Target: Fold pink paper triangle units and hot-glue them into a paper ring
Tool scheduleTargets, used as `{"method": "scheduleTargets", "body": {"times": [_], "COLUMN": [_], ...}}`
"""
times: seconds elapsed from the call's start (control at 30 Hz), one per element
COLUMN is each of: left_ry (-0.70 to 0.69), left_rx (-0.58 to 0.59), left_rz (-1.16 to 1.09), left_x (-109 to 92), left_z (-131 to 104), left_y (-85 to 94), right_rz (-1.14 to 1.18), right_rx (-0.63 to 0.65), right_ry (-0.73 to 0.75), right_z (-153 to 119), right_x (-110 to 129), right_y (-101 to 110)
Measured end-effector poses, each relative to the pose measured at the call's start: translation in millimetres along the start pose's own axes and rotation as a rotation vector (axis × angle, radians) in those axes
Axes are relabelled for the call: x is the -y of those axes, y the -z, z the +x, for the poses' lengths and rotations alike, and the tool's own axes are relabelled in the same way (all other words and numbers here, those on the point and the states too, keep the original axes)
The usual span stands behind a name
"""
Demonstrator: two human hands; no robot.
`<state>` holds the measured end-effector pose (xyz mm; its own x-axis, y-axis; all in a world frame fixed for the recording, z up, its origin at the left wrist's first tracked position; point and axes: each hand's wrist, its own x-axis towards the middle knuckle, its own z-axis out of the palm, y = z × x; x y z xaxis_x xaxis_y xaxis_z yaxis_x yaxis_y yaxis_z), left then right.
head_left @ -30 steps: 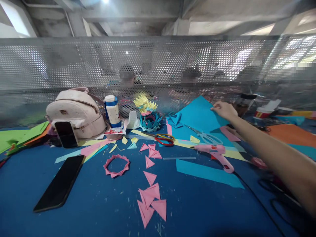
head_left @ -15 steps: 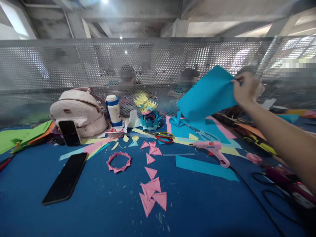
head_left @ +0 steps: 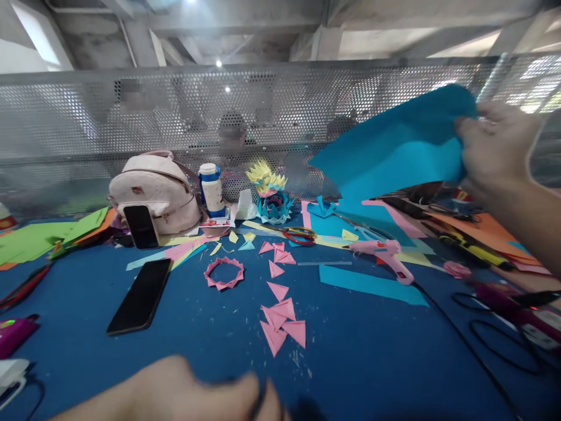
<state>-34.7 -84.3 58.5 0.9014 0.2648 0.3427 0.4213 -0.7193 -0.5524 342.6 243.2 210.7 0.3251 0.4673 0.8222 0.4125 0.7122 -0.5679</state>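
My right hand [head_left: 499,146] is closed on the edge of a blue sheet of paper [head_left: 394,146], raised over the back right of the table. The sheet bends and hangs out to the left. At the bottom edge of the view is my left hand [head_left: 184,389], blurred and partly cut off, its fingers not clear. Beyond it lie several folded pink paper triangles [head_left: 276,316] and a pink paper ring [head_left: 224,273]. A pink glue gun [head_left: 385,252] lies near a cut blue paper strip [head_left: 368,285]. Two pairs of scissors, one red-and-yellow [head_left: 300,235], lie behind.
A backpack [head_left: 153,187], a bottle [head_left: 213,190] and a paper lotus [head_left: 274,204] stand along the perforated screen [head_left: 263,105]. One phone [head_left: 140,298] lies flat; another [head_left: 141,227] leans on the backpack. Green paper [head_left: 39,240] is at left. Black cable [head_left: 460,345] runs down the right.
My right hand has moved right and nearer with the blue sheet, which is higher at its right end. My left hand has come in at the bottom. The view has shifted slightly left.
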Motion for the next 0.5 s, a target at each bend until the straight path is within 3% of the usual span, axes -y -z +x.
{"method": "scheduleTargets", "body": {"times": [0.07, 0.1, 0.27, 0.37, 0.5], "left_ry": [0.018, 0.100, 0.300, 0.328, 0.306], "left_rx": [-0.031, -0.026, 0.188, 0.185, 0.174], "left_rz": [-0.058, -0.134, -0.489, -0.594, -0.611], "left_x": [19, 25, 31, 27, 25], "left_z": [9, 13, 25, 28, 36], "left_y": [-7.5, -13.6, -51.7, -67.6, -80.3], "right_rz": [0.062, 0.117, 0.259, 0.226, 0.088], "right_rx": [0.049, 0.075, 0.152, 0.206, 0.288], "right_ry": [0.000, -0.022, -0.160, -0.219, -0.324], "right_z": [-20, -29, -58, -64, -69], "right_x": [19, 29, 74, 83, 74], "right_y": [-6, -9, -18, -14, -1]}}
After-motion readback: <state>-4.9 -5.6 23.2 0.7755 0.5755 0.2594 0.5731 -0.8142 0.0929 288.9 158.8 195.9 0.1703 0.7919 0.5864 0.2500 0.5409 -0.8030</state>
